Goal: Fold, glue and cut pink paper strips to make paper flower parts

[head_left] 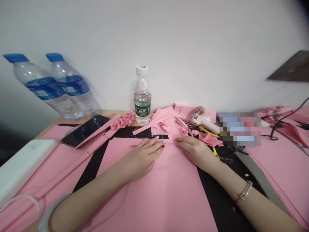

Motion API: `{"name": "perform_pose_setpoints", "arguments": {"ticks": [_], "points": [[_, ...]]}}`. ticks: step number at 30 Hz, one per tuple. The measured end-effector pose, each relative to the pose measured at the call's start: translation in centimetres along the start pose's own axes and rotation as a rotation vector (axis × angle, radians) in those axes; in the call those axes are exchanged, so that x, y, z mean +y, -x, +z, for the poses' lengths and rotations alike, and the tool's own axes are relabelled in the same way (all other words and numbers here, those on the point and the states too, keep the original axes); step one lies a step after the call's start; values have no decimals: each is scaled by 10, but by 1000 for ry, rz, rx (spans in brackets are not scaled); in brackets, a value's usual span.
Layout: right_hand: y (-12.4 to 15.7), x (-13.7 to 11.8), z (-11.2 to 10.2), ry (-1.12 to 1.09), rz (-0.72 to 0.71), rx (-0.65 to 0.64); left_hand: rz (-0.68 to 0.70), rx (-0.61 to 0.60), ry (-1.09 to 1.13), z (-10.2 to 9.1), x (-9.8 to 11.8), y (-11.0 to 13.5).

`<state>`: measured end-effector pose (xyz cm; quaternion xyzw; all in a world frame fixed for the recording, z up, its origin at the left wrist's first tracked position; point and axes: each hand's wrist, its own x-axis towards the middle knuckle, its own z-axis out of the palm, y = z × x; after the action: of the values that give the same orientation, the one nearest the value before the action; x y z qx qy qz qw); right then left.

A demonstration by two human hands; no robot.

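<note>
A large sheet of pink paper point(166, 190) lies in front of me, with a narrow fold along its far edge. My left hand point(145, 154) rests flat on the sheet near that fold, fingers stretched out. At the right end of the same edge, my right hand point(193, 148) has its fingers bent and pressed together on the folded paper; its thumb is hidden. Just beyond the fold are pink paper scraps point(166, 119) and small pink paper flowers point(164, 126).
A clear water bottle point(142, 100) stands by the wall, and two larger bottles point(70, 87) are at the left. A phone point(84, 130), a white power bank point(29, 161) and a paper-flower stem point(120, 121) lie left. A glue gun point(205, 121) and stacked pink paper point(280, 161) lie right.
</note>
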<state>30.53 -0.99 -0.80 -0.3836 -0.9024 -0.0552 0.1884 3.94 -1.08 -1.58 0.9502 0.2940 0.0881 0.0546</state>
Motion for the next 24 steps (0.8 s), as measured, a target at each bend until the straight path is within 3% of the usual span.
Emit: {"name": "perform_pose_setpoints", "arguments": {"ticks": [15, 24], "points": [[6, -17, -6, 98, 44, -86, 53, 31, -125, 12, -1, 3], [17, -33, -5, 397, 86, -156, -29, -13, -215, 14, 10, 3]]}}
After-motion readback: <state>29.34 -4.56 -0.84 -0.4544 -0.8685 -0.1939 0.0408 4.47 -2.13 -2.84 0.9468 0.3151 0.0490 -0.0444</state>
